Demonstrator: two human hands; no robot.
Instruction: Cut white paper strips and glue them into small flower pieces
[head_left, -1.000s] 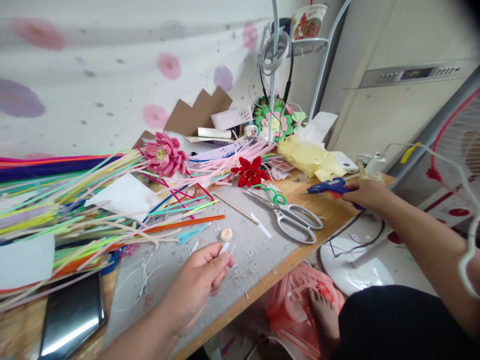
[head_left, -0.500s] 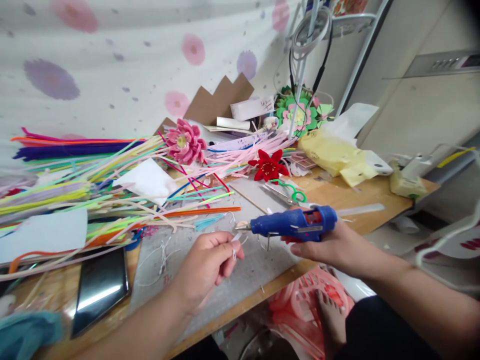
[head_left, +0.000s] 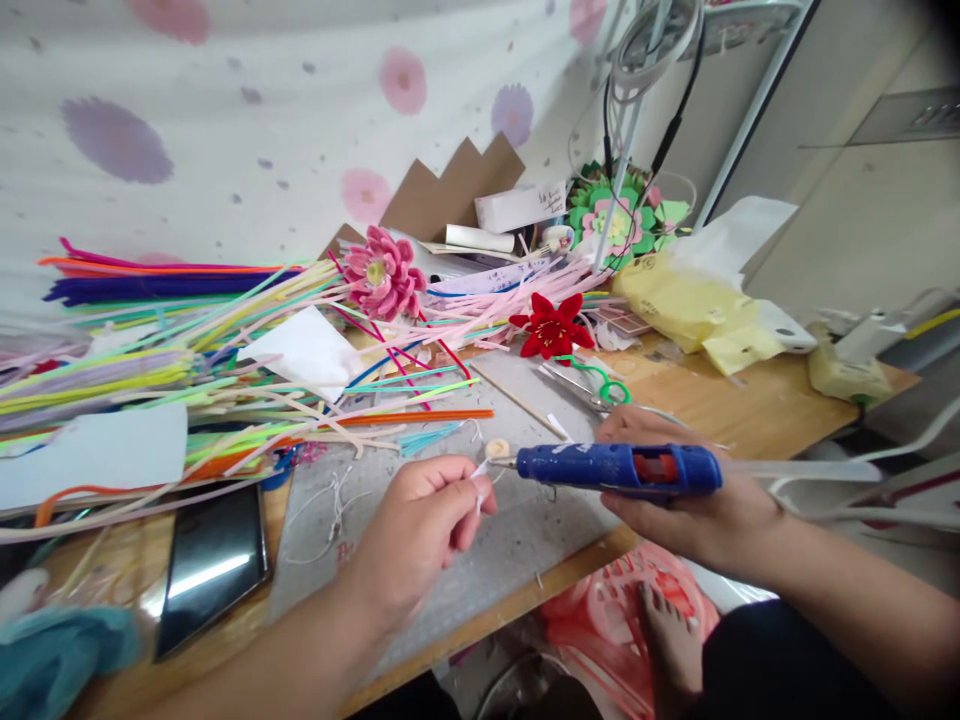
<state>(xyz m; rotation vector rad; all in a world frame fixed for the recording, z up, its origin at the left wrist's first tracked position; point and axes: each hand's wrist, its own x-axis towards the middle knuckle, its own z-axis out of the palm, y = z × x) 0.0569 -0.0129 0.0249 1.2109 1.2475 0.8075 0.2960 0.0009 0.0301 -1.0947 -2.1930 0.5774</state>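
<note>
My right hand (head_left: pixel 675 510) is wrapped round a blue hot glue gun (head_left: pixel 592 467), with a clear glue stick (head_left: pixel 810 470) coming out of its back end. The gun's metal nozzle points left, at a small white strip (head_left: pixel 481 476) pinched between the thumb and fingers of my left hand (head_left: pixel 431 515). Nozzle and strip look close together; whether they touch I cannot tell. Just behind the nozzle tip, a small round beige disc (head_left: pixel 496 449) lies on the grey cutting mat (head_left: pixel 525 570). Thin white strings (head_left: pixel 330 515) rest on the mat left of my left hand.
Bundles of coloured pipe cleaners (head_left: pixel 150 380) cover the left side. A pink flower (head_left: pixel 385 272) and a red flower (head_left: pixel 551 326) lie behind the mat, with scissors (head_left: pixel 574 385) near the red one. A black phone (head_left: pixel 214 565) is at front left; a yellow bag (head_left: pixel 675 300) at back right.
The glue gun has rolled in my right hand, and its nozzle now sits nearer the strip. The strip tilts differently in my left hand. The whole view has shifted slightly.
</note>
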